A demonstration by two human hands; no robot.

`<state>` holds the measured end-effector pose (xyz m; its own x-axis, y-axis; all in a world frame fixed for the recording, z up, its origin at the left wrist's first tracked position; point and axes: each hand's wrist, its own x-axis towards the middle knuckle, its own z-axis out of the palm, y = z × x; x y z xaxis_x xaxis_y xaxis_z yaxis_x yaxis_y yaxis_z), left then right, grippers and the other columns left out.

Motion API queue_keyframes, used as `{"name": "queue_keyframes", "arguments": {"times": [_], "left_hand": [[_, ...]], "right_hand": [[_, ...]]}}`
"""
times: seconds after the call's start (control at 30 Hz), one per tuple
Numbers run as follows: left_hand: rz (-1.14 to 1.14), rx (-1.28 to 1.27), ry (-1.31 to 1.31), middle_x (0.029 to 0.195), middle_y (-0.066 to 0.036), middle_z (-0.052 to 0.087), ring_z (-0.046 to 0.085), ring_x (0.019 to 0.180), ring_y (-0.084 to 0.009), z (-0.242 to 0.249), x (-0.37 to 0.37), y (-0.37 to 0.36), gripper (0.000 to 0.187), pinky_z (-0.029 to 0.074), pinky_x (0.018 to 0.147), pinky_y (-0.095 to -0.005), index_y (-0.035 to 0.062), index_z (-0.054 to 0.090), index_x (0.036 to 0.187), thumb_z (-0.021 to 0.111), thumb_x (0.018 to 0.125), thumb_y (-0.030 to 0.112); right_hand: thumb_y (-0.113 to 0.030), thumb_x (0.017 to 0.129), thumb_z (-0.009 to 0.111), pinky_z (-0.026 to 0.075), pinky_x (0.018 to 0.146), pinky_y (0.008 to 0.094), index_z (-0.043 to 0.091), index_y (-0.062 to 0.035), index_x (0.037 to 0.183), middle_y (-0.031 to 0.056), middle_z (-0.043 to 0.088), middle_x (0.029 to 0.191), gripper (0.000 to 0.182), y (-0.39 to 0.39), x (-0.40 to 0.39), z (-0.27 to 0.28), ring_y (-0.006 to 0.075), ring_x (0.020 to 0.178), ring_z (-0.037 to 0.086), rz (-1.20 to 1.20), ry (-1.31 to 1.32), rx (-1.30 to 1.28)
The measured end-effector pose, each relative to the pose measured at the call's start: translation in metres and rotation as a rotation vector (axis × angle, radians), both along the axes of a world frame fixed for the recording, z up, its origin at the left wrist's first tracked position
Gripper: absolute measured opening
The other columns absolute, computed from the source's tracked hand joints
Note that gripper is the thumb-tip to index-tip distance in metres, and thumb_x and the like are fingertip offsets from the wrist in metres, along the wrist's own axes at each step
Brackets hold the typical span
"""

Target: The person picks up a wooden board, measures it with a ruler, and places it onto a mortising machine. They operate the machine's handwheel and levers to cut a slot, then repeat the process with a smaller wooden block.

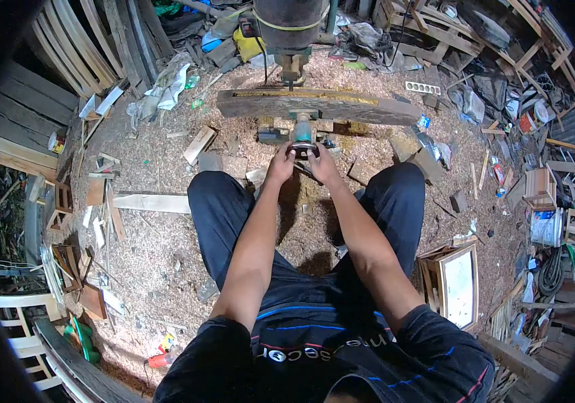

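Observation:
Both my hands grip a dark, round handwheel (302, 146) on the front of a floor-standing machine. My left hand (281, 166) is closed around its left side, thumb on the near rim. On the opposite side my right hand (324, 166) is wrapped round it in the same way. A greenish shaft housing (303, 127) lies just behind the wheel. Beyond that, a long, slightly curved wooden board (348, 107) lies across the machine under a bit and chuck (292, 69). A large dark motor body (291, 23) hangs above.
Wood shavings cover the floor around my knees. Offcuts (200, 144) and a pale plank (152, 203) lie to the left. A small wooden frame with a white panel (459, 285) stands near my right thigh. Curved slats (72, 47) lean at the back left; a wooden rack (435, 37) stands back right.

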<state>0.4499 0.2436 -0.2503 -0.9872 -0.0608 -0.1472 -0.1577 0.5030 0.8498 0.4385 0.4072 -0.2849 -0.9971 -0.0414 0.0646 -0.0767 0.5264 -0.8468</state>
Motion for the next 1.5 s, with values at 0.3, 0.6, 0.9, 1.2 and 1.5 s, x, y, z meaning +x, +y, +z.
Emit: {"name": "queue_keyframes", "arguments": {"times": [0.3,0.6,0.9,1.2,1.5], "left_hand": [[-0.141,0.004,0.119,0.132,-0.026,0.052,0.054,0.118,-0.0382,-0.026,0.003,-0.012,0.060,0.042,0.100,-0.0403,0.0041,0.033,0.144,0.054,0.092,0.023],[-0.026,-0.125,0.296,0.128,-0.027,0.054,0.051,0.120,-0.0407,0.092,-0.022,-0.031,0.053,0.040,0.102,-0.0423,0.0013,0.045,0.135,0.057,0.091,0.027],[0.014,-0.162,0.770,0.128,-0.025,0.052,0.050,0.120,-0.0395,0.228,-0.045,-0.036,0.053,0.039,0.102,-0.0421,-0.0022,0.045,0.132,0.061,0.084,0.015],[-0.003,-0.099,0.495,0.111,-0.024,0.064,0.060,0.108,-0.0379,0.124,-0.069,-0.020,0.038,0.046,0.093,-0.0416,0.0006,0.061,0.116,0.060,0.087,0.025],[0.012,-0.151,0.043,0.109,-0.022,0.066,0.062,0.106,-0.0347,-0.029,-0.018,-0.029,0.036,0.047,0.093,-0.0411,-0.0002,0.064,0.110,0.058,0.090,0.029]], "right_hand": [[-0.024,0.085,0.066,0.039,0.104,0.0401,0.038,0.0010,0.138,0.0260,0.050,0.131,0.065,0.003,0.008,0.005,0.0374,0.123,0.049,0.042,-0.028,0.078],[-0.019,0.083,0.062,0.038,0.103,0.0453,0.034,0.0041,0.138,0.0343,0.046,0.129,0.065,-0.002,-0.040,0.124,0.0467,0.122,0.045,0.043,0.278,0.123],[-0.016,0.087,0.060,0.040,0.100,0.0455,0.040,0.0065,0.132,0.0306,0.050,0.126,0.054,-0.028,-0.071,0.276,0.0444,0.118,0.049,0.019,0.648,-0.098],[-0.025,0.086,0.062,0.049,0.083,0.0452,0.061,0.0048,0.103,0.0257,0.066,0.093,0.033,0.003,-0.055,0.197,0.0418,0.093,0.063,-0.198,0.314,-0.054],[-0.037,0.086,0.061,0.047,0.092,0.0457,0.054,0.0032,0.120,0.0303,0.061,0.111,0.053,0.053,0.037,-0.055,0.0434,0.107,0.058,-0.143,-0.434,0.357]]}}
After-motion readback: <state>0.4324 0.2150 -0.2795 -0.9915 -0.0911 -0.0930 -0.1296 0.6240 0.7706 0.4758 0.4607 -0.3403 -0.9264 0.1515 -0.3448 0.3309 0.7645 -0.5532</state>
